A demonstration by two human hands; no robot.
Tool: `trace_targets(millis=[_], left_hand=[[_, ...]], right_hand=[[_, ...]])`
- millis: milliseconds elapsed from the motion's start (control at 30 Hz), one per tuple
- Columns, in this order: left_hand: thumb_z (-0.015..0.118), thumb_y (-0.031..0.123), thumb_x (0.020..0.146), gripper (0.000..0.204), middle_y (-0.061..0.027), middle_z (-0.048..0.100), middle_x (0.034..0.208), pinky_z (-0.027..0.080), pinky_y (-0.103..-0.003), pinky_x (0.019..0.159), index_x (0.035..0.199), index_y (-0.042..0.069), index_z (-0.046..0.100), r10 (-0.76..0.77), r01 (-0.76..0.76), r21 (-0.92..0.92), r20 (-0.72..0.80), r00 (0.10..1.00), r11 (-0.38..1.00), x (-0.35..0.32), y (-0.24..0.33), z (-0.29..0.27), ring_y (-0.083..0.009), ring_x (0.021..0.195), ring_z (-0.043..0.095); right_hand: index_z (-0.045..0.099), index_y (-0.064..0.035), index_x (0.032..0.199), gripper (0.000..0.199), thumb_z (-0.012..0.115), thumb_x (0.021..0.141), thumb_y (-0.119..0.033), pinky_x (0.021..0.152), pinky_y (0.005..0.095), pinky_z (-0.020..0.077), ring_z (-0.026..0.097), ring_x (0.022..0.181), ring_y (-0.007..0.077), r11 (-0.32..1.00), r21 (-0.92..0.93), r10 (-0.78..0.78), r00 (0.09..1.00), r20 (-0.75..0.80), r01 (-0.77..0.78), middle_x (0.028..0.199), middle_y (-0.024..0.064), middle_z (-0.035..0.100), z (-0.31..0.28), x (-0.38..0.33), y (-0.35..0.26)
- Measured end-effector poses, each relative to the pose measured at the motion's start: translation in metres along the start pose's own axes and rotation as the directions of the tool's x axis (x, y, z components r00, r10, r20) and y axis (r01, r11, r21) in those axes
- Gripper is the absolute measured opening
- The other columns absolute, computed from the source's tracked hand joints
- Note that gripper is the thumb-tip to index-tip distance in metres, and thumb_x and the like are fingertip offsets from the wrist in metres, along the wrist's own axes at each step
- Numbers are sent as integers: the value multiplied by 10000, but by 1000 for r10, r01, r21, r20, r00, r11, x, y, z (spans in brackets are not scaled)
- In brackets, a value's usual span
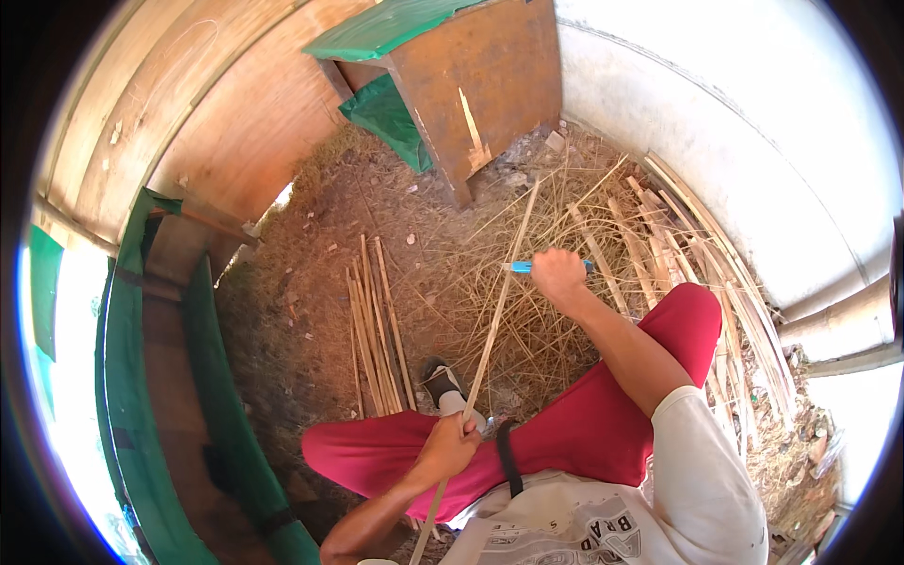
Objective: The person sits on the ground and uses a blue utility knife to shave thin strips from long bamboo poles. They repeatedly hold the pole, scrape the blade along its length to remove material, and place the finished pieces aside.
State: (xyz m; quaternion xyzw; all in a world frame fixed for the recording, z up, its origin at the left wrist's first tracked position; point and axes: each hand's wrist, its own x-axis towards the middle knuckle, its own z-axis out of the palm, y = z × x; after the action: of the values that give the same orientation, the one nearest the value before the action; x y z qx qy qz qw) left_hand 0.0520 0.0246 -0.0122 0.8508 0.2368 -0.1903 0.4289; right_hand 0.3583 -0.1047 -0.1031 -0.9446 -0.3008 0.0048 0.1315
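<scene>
My left hand (446, 452) is closed around a long, thin bamboo strip (492, 330), low over my lap. The strip runs slanting from below my lap up past the loose shavings. My right hand (559, 279) grips a blue utility knife (520, 267), its front end lying against or just beside the strip's upper part. Whether the blade touches the strip I cannot tell. A row of pale bamboo strips (377, 325) lies on the ground left of my sandalled foot (443, 379).
Thin shavings (527, 348) cover the ground ahead. Split bamboo pieces (744, 292) are piled along the white wall (716, 141) at right. A brown wooden cabinet (480, 80) with a green cover stands at the far side. Green-edged shelving (151, 395) stands at left.
</scene>
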Motion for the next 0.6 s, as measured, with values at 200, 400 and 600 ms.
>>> trace_targets(millis=[200, 400, 600], left_hand=[[610, 108, 837, 214, -73, 437, 586, 375, -365, 511, 742, 32, 434, -91, 91, 1, 76, 993, 996, -48, -20, -1, -156, 554, 427], [624, 119, 847, 253, -30, 382, 588, 335, -334, 493, 738, 55, 404, -264, 289, -90, 219, 939, 953, -109, -31, -26, -105, 570, 379], [624, 70, 874, 227, 18, 495, 617, 403, -268, 530, 724, 80, 454, -136, 156, -73, 220, 966, 985, -147, -60, -41, -77, 595, 514]], right_hand=[[706, -29, 832, 136, 621, 872, -128, 604, 417, 585, 713, 709, 267, 981, -35, 195, 941, 276, -193, 783, 154, 700, -4, 14, 2], [719, -39, 923, 142, 616, 889, -130, 680, 395, 585, 724, 818, 303, 975, -99, 216, 955, 203, -199, 884, 162, 715, 25, 21, 33], [708, -37, 891, 116, 628, 893, -120, 678, 396, 582, 718, 831, 286, 939, -131, 343, 896, 282, -319, 914, 153, 712, 34, 26, 47]])
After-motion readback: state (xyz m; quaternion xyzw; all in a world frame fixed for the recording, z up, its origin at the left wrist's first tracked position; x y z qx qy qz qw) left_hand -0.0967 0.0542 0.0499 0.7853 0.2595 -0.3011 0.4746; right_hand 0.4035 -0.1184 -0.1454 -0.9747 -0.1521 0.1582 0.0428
